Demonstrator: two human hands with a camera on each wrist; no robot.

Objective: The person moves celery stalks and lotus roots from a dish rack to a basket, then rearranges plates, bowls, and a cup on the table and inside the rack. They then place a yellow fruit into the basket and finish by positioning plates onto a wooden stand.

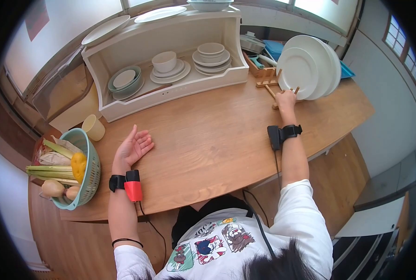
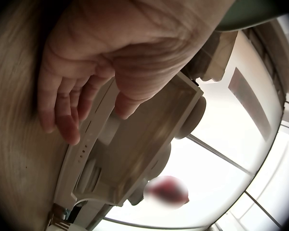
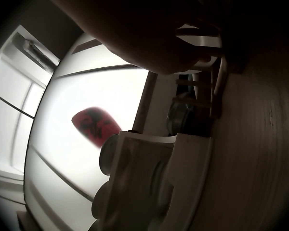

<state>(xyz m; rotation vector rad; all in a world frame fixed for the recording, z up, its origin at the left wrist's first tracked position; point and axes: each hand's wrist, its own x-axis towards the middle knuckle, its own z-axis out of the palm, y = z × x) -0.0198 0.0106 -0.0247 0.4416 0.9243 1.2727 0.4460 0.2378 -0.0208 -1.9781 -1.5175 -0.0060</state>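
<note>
At the right end of the table, my right hand [image 1: 286,99] grips the near end of a wooden plate rack [image 1: 269,89], its fingers curled by the pegs. Large white plates [image 1: 297,67] stand upright in the rack, close behind that hand. The right wrist view is dark, but the rack's pegs [image 3: 192,83] show beside the hand. My left hand [image 1: 134,147] is palm up over the table's left part, holding nothing, its fingers loosely bent. A pale yellow cup [image 1: 93,128] and a green basket [image 1: 94,172] of vegetables are nearest to it.
A white shelf unit [image 1: 170,95] stands along the back, holding stacked bowls and plates, with more dishes on top. Behind the rack are a wooden box [image 1: 260,70] of utensils, a lidded pot [image 1: 252,43] and a blue tray [image 1: 347,70]. Cables hang from both wrists.
</note>
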